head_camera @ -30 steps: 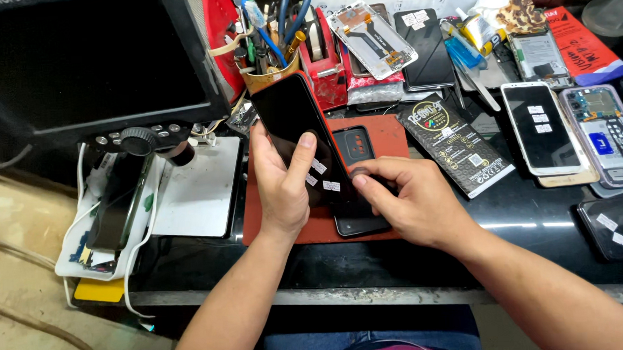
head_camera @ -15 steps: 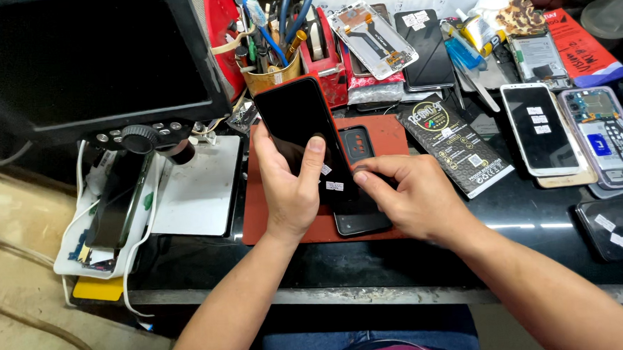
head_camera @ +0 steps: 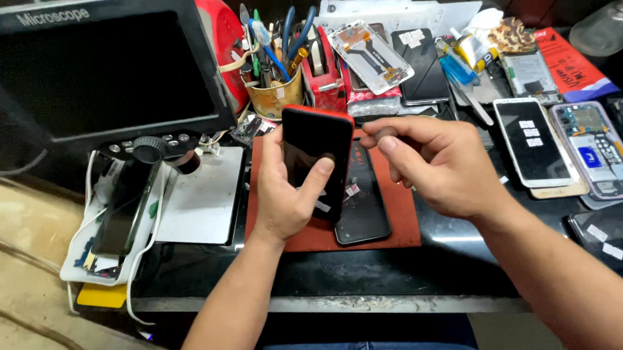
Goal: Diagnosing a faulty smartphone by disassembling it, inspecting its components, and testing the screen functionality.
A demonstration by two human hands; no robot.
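The left hand (head_camera: 288, 197) holds a red-edged black phone (head_camera: 315, 157) upright above the red rubber mat (head_camera: 398, 224); the right hand (head_camera: 434, 166) hovers just beside the phone, fingertips pinched.

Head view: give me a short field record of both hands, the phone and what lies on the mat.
left hand: holds the phone upright, thumb across its dark screen
phone: black front, red edge, raised above the mat
right hand: beside the phone's top right corner, fingertips pinched together, not gripping the phone
mat: red, on the dark bench
second phone: black, lying flat on the mat under the hands
monitor: dark, to the left
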